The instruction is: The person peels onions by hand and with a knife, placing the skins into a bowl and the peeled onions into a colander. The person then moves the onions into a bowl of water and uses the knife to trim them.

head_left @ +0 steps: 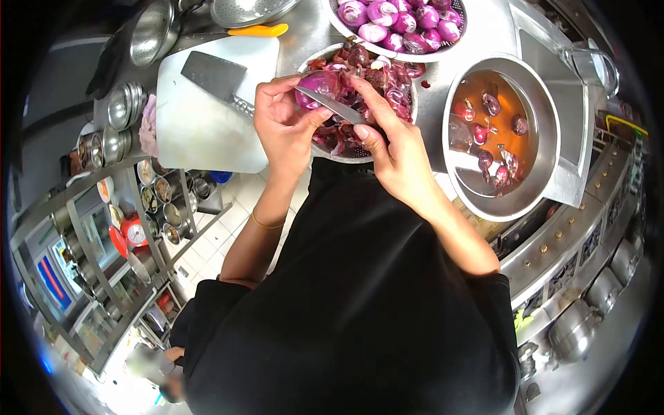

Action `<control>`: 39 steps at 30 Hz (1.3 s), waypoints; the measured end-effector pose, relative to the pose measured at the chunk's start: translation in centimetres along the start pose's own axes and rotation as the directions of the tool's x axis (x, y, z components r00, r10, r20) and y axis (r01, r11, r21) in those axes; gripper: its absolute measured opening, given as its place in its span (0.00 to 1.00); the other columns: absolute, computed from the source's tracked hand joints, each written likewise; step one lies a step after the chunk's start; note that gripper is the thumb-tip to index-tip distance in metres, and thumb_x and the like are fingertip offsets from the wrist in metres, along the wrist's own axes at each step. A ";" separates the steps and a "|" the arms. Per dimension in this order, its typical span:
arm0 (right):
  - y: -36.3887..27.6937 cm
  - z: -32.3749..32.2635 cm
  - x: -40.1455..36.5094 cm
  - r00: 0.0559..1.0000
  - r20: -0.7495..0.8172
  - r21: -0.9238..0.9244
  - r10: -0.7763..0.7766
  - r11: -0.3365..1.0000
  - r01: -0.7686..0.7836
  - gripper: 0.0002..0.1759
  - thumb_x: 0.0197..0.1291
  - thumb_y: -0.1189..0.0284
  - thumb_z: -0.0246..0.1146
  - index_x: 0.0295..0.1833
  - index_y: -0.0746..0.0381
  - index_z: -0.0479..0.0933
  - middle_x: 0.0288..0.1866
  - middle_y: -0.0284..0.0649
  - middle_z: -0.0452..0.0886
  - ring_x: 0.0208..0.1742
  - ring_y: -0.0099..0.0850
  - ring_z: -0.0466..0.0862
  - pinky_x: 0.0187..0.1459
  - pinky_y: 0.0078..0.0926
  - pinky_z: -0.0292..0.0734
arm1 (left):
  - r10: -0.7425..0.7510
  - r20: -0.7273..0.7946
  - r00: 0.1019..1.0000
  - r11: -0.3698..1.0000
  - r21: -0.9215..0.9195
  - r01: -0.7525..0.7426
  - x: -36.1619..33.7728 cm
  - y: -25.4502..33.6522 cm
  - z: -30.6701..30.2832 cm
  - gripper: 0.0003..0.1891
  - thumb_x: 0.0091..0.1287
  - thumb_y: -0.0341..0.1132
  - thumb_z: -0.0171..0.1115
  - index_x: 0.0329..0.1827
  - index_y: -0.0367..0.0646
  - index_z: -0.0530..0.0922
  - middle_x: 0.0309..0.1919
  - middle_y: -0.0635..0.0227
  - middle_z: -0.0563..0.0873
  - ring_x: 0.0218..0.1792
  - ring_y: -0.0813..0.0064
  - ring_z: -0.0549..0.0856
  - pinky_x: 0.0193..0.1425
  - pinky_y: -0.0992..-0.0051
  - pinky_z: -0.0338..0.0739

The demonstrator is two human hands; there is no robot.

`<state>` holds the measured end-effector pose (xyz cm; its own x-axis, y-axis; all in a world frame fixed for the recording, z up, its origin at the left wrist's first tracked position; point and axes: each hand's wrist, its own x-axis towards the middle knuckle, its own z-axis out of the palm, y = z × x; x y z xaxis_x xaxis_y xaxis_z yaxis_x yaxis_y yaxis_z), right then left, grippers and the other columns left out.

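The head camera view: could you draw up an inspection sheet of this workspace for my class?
Surface: steel counter, with a loose scrap of skin on it.
Work items: purple onions in a colander; a bowl of onion skins; a pan with onions in brownish liquid.
Clutter: cleaver lying on the white board; orange handle beyond it.
Left hand: holds an onion.
Right hand: holds a knife, blade against the onion.
Cables: nothing seen.
Surroundings: rack with containers, red scale, tiled floor, steel pots.
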<state>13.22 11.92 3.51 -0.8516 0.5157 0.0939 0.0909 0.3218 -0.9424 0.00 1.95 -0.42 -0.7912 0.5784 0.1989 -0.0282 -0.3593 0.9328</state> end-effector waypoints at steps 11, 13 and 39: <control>-0.2 2.4 0.1 0.930 0.000 0.313 0.368 0.883 -0.349 0.23 0.67 0.77 0.52 0.68 0.60 0.65 0.34 0.37 0.78 0.29 0.21 0.72 0.36 0.20 0.71 | 0.073 0.111 0.991 0.995 0.062 -0.081 0.5 -1.1 -2.5 0.28 0.45 0.13 0.72 0.48 0.37 0.68 0.48 0.58 0.72 0.51 0.71 0.77 0.56 0.73 0.78; -0.7 2.9 -0.2 0.965 -0.051 0.202 0.256 0.949 -0.241 0.24 0.66 0.78 0.52 0.68 0.60 0.65 0.46 0.45 0.81 0.39 0.30 0.80 0.44 0.25 0.74 | 0.085 0.123 0.989 0.995 0.044 -0.091 0.8 -1.6 -2.7 0.28 0.46 0.13 0.71 0.48 0.36 0.67 0.48 0.58 0.72 0.50 0.71 0.77 0.55 0.72 0.79; 2.9 1.2 0.6 0.959 -0.016 0.144 0.284 0.949 -0.279 0.25 0.68 0.76 0.51 0.70 0.56 0.65 0.41 0.38 0.78 0.41 0.27 0.78 0.42 0.20 0.72 | 0.101 0.136 0.986 0.993 -0.079 -0.091 1.4 -1.8 -4.3 0.23 0.51 0.13 0.66 0.49 0.36 0.69 0.50 0.52 0.76 0.50 0.66 0.80 0.55 0.68 0.79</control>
<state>12.34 12.26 0.47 -0.7822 0.5986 -0.1728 0.2497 0.0471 -0.9672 -3.67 0.20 -3.12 -0.6998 0.6330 0.3312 -0.0042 -0.4672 0.8841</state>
